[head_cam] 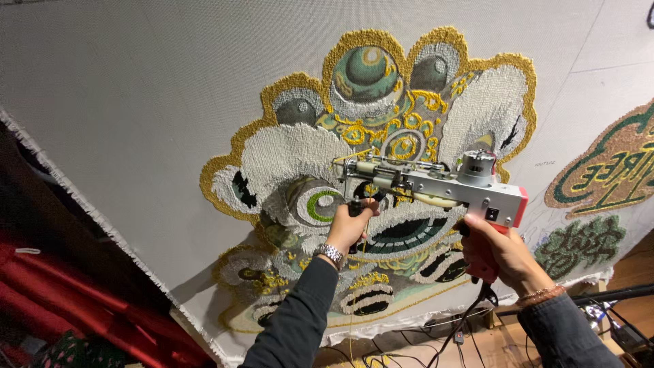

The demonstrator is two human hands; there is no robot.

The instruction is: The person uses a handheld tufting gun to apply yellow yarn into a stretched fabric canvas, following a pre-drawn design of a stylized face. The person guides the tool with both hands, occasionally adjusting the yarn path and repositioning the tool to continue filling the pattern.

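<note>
A grey and red tufting gun [436,187] is held against a stretched white cloth [136,102] bearing a tufted lion-head design [368,136] in gold, white, green and black. My left hand [349,228], with a metal wristwatch, grips the gun's black front handle. My right hand [501,252] is wrapped around the red rear grip, with a bead bracelet on that wrist. The gun's needle end [344,167] touches the cloth near the green ringed eye [320,204]. A yellow yarn strand runs into the gun.
A second tufted patch in green, gold and brown [606,170] and a green one [579,245] lie to the right on the cloth. Red fabric [88,307] hangs at lower left. Black cables [463,334] trail over the wooden floor below.
</note>
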